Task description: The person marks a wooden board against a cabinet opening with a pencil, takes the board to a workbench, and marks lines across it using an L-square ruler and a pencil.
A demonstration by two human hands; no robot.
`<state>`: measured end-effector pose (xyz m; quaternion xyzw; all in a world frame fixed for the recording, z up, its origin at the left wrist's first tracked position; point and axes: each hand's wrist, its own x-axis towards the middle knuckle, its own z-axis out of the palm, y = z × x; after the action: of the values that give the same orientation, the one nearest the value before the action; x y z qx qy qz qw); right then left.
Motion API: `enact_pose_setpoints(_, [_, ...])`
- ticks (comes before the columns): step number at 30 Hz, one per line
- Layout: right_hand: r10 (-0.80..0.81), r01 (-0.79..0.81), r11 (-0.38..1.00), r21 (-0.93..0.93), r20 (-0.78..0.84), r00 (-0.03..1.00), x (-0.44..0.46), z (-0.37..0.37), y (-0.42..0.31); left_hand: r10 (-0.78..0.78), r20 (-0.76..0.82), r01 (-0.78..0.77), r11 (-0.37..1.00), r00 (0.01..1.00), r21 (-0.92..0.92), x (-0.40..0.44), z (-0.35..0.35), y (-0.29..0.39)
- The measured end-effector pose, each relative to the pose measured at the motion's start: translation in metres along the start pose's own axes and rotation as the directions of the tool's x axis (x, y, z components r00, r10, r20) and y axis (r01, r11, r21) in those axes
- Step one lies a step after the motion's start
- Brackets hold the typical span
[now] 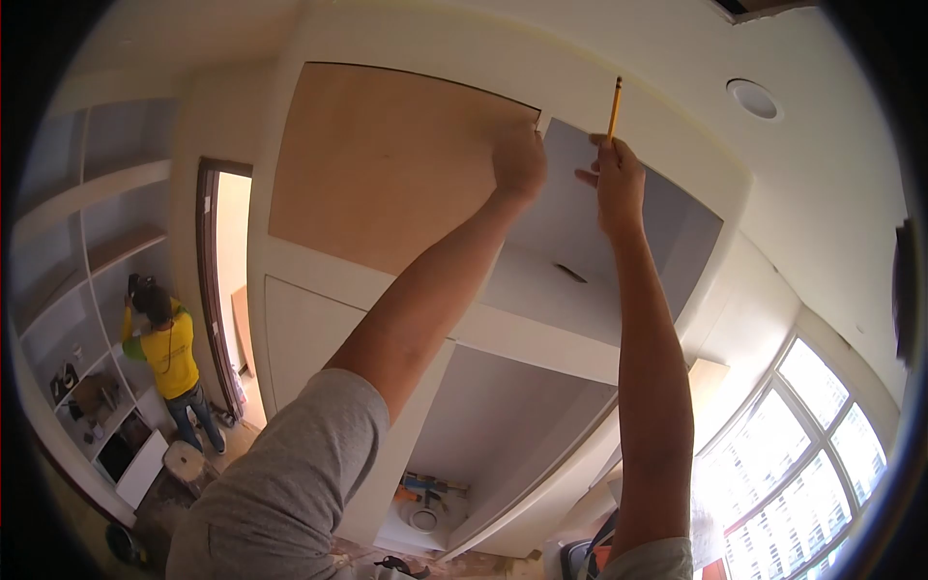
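My right hand [620, 184] is raised in front of the upper right cupboard opening [667, 227]. A yellow pencil [615, 108] is pinched in it, pointing upward, while some of the other fingers stick out to the left. My left hand [520, 164] is up at the right edge of a plain brown wooden panel [387, 164] that covers the upper left opening. Motion smears its fingers, so I cannot tell whether they grip the panel's edge. A dark slot [570, 273] shows in the floor of the open compartment.
Below is a lower open compartment [503, 406] with tools [425, 493] at its bottom. At the left, a person in a yellow shirt [169, 353] stands facing built-in shelves [126, 208], near a stool [186, 462] and a doorway [232, 290]. Bright windows [773, 435] are at the right.
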<state>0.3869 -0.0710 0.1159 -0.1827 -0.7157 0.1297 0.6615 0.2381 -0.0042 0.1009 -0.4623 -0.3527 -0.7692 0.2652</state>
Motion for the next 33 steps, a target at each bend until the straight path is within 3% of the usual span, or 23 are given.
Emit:
enact_pose_setpoints(2, [-0.05,0.05,0.998,0.036,-0.014,0.999,0.016,0.008,-0.005,0.019,-0.019,-0.019,1.0,1.0,-0.019,-0.001,0.002,-0.004])
enact_pose_setpoints(4, [-0.082,0.086,0.986,-0.145,0.033,0.996,0.029,0.011,-0.013,0.03,-0.047,-0.031,0.999,0.998,-0.009,-0.001,0.004,-0.006])
enact_pose_setpoints(9, [-0.242,0.235,0.936,-0.263,0.004,0.97,0.048,0.033,-0.024,0.036,-0.089,-0.033,0.999,0.995,0.029,0.0,-0.003,-0.004])
enact_pose_setpoints(10, [-0.288,0.276,0.913,-0.301,0.005,0.958,0.05,0.036,-0.025,-0.014,-0.013,0.014,0.999,1.0,0.035,0.001,-0.007,-0.001])
enact_pose_setpoints(11, [-0.289,0.278,0.913,-0.3,0.006,0.957,0.053,0.04,-0.026,-0.063,0.062,0.06,0.997,0.996,0.044,0.002,-0.011,0.001])
enact_pose_setpoints(15, [-0.284,0.29,0.885,-0.363,0.072,0.956,0.059,0.052,-0.029,-0.057,0.015,0.056,0.997,0.998,0.056,0.001,-0.008,0.0])
enact_pose_setpoints(17, [-0.295,0.31,0.878,-0.366,0.097,0.951,0.06,0.059,-0.029,-0.149,0.099,0.143,0.988,0.984,0.06,0.002,-0.008,0.0])
enact_pose_setpoints(20, [-0.277,0.325,0.846,-0.422,0.171,0.945,0.062,0.065,-0.031,-0.134,0.08,0.129,0.99,0.988,0.065,0.002,-0.014,0.003])
enact_pose_setpoints(25, [-0.431,0.522,0.681,-0.514,0.296,0.853,0.071,0.069,-0.018,-0.133,0.096,0.126,0.989,0.986,0.078,0.004,-0.012,0.002])
enact_pose_setpoints(33, [-0.315,0.488,0.583,-0.65,0.373,0.873,0.06,0.069,-0.026,-0.141,0.118,0.143,0.99,0.983,-0.006,0.004,-0.012,-0.001])
